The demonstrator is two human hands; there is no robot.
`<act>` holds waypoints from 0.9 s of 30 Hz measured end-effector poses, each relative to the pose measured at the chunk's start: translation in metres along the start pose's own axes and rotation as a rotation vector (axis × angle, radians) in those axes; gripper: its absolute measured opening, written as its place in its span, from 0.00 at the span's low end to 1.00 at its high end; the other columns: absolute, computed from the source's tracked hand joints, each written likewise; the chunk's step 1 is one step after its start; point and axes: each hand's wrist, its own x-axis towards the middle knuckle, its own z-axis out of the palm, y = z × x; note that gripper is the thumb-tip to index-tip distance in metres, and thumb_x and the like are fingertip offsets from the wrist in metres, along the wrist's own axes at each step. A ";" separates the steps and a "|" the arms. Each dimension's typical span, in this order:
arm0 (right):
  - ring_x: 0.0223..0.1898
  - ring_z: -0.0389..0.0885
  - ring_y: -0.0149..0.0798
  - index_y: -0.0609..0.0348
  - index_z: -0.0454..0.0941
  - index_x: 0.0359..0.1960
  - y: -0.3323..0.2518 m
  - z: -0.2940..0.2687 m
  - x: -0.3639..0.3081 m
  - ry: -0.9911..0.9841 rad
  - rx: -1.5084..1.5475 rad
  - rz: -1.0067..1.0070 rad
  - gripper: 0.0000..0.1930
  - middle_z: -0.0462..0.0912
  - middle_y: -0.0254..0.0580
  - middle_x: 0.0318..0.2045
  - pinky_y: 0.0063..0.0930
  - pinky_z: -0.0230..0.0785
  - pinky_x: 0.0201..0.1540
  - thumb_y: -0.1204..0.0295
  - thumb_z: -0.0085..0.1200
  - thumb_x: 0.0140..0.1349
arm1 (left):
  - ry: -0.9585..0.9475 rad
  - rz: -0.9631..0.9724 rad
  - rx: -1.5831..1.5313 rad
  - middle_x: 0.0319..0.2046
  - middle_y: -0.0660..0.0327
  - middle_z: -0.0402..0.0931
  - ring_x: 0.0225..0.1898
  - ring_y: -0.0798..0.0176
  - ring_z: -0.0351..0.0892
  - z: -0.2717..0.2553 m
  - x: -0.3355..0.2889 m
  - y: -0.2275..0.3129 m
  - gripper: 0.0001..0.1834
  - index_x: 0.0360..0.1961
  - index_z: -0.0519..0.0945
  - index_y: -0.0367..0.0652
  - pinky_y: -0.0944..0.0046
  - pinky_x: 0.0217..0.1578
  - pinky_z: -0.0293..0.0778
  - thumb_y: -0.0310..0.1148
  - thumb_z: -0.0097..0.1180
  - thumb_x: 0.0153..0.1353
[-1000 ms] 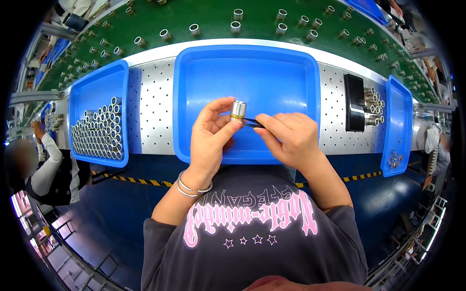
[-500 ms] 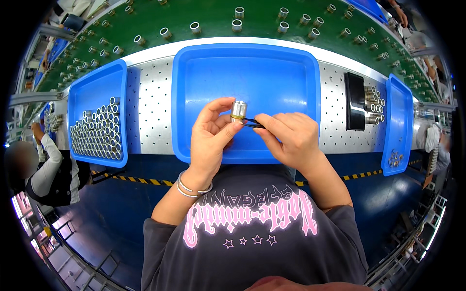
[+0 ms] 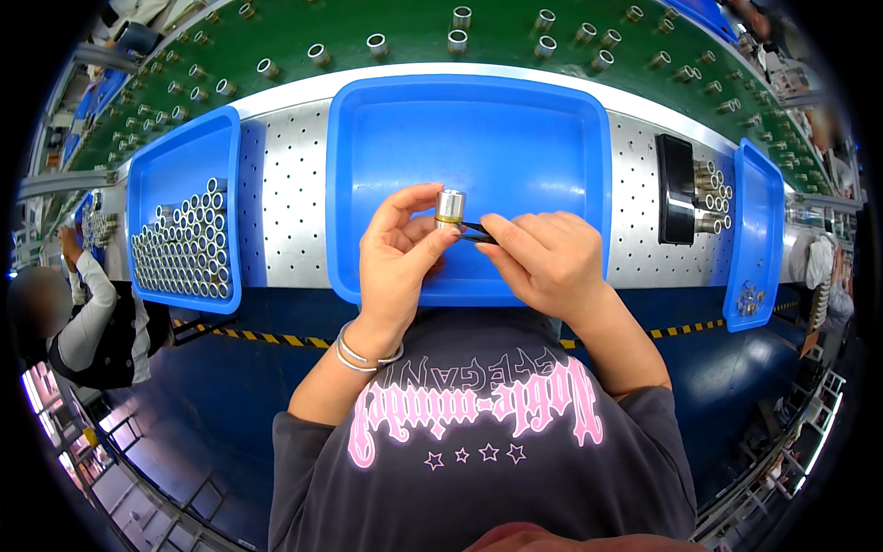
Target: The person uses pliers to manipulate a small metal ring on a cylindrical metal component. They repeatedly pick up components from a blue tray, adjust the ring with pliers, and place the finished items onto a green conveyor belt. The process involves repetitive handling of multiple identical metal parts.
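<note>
A silvery metal sleeve [image 3: 450, 204] with a yellowish band at its lower end is pinched between the thumb and fingers of my left hand [image 3: 397, 250]. My right hand [image 3: 552, 256] is closed on dark tweezers [image 3: 476, 233], whose tips touch the band at the sleeve's lower right side. Both hands are over the near half of a large blue tray [image 3: 469, 97]. What the tips grip, if anything, is too small to tell.
At the left, a blue tray [image 3: 184, 138] holds rows of similar sleeves. A black phone-like slab [image 3: 676, 189] and several sleeves [image 3: 714, 198] stand on the right of the perforated metal table [image 3: 635, 156]. Small parts lie in the right blue tray [image 3: 759, 212]. Beyond runs a green belt [image 3: 414, 23] bearing sleeves.
Hands, sleeve and tweezers hold nearly the same pose. Tray and table appear slightly higher in view, and the sleeves on the green belt have shifted a little to the right.
</note>
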 end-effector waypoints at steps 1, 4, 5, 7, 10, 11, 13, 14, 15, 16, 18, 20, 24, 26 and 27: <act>0.15 0.70 0.33 0.53 0.76 0.31 0.000 0.001 0.000 0.000 -0.002 -0.001 0.10 0.68 0.31 0.15 0.25 0.60 0.19 0.66 0.60 0.50 | -0.004 -0.025 -0.033 0.44 0.58 0.71 0.37 0.69 0.78 0.000 0.000 0.000 0.22 0.50 0.68 0.38 0.79 0.22 0.64 0.22 0.57 0.54; 0.16 0.70 0.34 0.53 0.76 0.32 0.004 -0.002 0.002 0.024 0.085 0.034 0.10 0.70 0.31 0.15 0.26 0.60 0.19 0.66 0.60 0.50 | -0.009 -0.080 -0.118 0.45 0.58 0.71 0.39 0.67 0.78 0.000 0.000 0.000 0.22 0.51 0.67 0.38 0.79 0.22 0.65 0.23 0.57 0.55; 0.16 0.71 0.34 0.53 0.76 0.32 0.005 -0.003 0.002 0.028 0.104 0.056 0.10 0.70 0.31 0.15 0.27 0.60 0.19 0.66 0.60 0.50 | -0.007 -0.086 -0.136 0.45 0.57 0.71 0.39 0.67 0.78 0.001 0.000 0.001 0.22 0.51 0.67 0.38 0.79 0.23 0.65 0.24 0.57 0.55; 0.16 0.71 0.35 0.53 0.77 0.32 0.006 -0.005 0.001 0.038 0.141 0.102 0.09 0.71 0.32 0.16 0.27 0.61 0.19 0.66 0.59 0.50 | -0.009 -0.095 -0.154 0.45 0.57 0.71 0.40 0.65 0.78 0.001 0.000 0.002 0.23 0.52 0.66 0.38 0.79 0.23 0.66 0.24 0.57 0.55; 0.16 0.71 0.35 0.53 0.77 0.31 0.006 -0.005 0.001 0.030 0.129 0.086 0.09 0.71 0.32 0.15 0.27 0.61 0.19 0.66 0.59 0.50 | -0.015 -0.098 -0.158 0.45 0.56 0.71 0.40 0.65 0.78 0.001 0.001 0.001 0.23 0.52 0.66 0.38 0.79 0.23 0.66 0.24 0.57 0.55; 0.16 0.71 0.34 0.53 0.77 0.31 0.005 -0.004 0.001 0.029 0.122 0.080 0.09 0.71 0.31 0.15 0.27 0.61 0.19 0.66 0.59 0.50 | -0.016 -0.094 -0.158 0.45 0.57 0.71 0.40 0.66 0.78 0.002 0.001 0.001 0.23 0.52 0.66 0.38 0.79 0.24 0.66 0.24 0.57 0.55; 0.16 0.71 0.34 0.53 0.77 0.31 0.003 -0.003 0.000 0.024 0.111 0.065 0.09 0.70 0.31 0.15 0.27 0.60 0.19 0.66 0.59 0.51 | -0.015 -0.076 -0.141 0.46 0.57 0.70 0.40 0.67 0.77 0.002 0.001 0.000 0.23 0.52 0.67 0.38 0.79 0.24 0.66 0.23 0.58 0.54; 0.16 0.71 0.34 0.53 0.77 0.31 0.002 -0.003 0.000 0.020 0.101 0.056 0.09 0.70 0.31 0.15 0.27 0.60 0.19 0.66 0.59 0.51 | -0.015 -0.062 -0.125 0.46 0.57 0.70 0.40 0.68 0.77 0.001 0.001 -0.002 0.23 0.52 0.67 0.38 0.80 0.24 0.66 0.23 0.58 0.54; 0.16 0.71 0.33 0.53 0.76 0.31 0.002 -0.003 0.000 0.014 0.090 0.047 0.09 0.69 0.31 0.15 0.26 0.60 0.19 0.66 0.59 0.51 | -0.015 -0.049 -0.109 0.46 0.57 0.70 0.40 0.69 0.77 0.000 0.001 -0.002 0.23 0.52 0.67 0.38 0.80 0.25 0.66 0.22 0.58 0.54; 0.16 0.71 0.33 0.53 0.76 0.31 0.001 -0.002 0.000 0.009 0.080 0.039 0.09 0.69 0.31 0.14 0.26 0.60 0.19 0.66 0.59 0.51 | -0.012 -0.040 -0.101 0.46 0.58 0.70 0.40 0.70 0.76 0.000 0.000 -0.002 0.24 0.52 0.67 0.38 0.80 0.25 0.65 0.21 0.58 0.53; 0.16 0.70 0.32 0.53 0.76 0.31 0.000 -0.002 0.001 0.004 0.059 0.031 0.09 0.68 0.30 0.14 0.26 0.59 0.19 0.66 0.59 0.51 | -0.005 -0.021 -0.084 0.46 0.58 0.69 0.40 0.71 0.75 0.002 -0.001 0.000 0.24 0.51 0.68 0.38 0.80 0.25 0.65 0.20 0.58 0.52; 0.15 0.70 0.32 0.53 0.76 0.31 0.000 -0.002 0.002 0.002 0.050 0.025 0.09 0.68 0.30 0.14 0.26 0.59 0.18 0.66 0.59 0.51 | -0.015 -0.002 -0.079 0.46 0.58 0.69 0.40 0.71 0.75 0.001 -0.001 -0.001 0.24 0.51 0.68 0.38 0.80 0.26 0.66 0.20 0.58 0.52; 0.15 0.70 0.32 0.54 0.76 0.31 -0.001 -0.002 0.001 0.000 0.058 0.021 0.09 0.68 0.30 0.14 0.25 0.59 0.18 0.66 0.59 0.50 | -0.023 0.028 -0.067 0.45 0.58 0.70 0.40 0.71 0.75 0.000 -0.002 0.000 0.23 0.51 0.68 0.38 0.79 0.28 0.68 0.19 0.58 0.52; 0.15 0.70 0.32 0.54 0.76 0.31 -0.001 -0.001 0.001 -0.001 0.056 0.016 0.09 0.68 0.30 0.14 0.25 0.59 0.18 0.66 0.60 0.50 | -0.024 0.052 -0.047 0.43 0.58 0.72 0.40 0.70 0.76 0.000 -0.003 -0.001 0.23 0.51 0.68 0.37 0.78 0.30 0.69 0.18 0.57 0.53; 0.16 0.70 0.32 0.54 0.76 0.31 -0.002 -0.001 0.001 -0.002 0.053 0.012 0.10 0.68 0.30 0.14 0.25 0.59 0.19 0.66 0.60 0.50 | -0.026 0.064 -0.037 0.42 0.57 0.73 0.40 0.70 0.76 0.000 -0.003 -0.001 0.23 0.51 0.68 0.37 0.78 0.31 0.70 0.18 0.57 0.53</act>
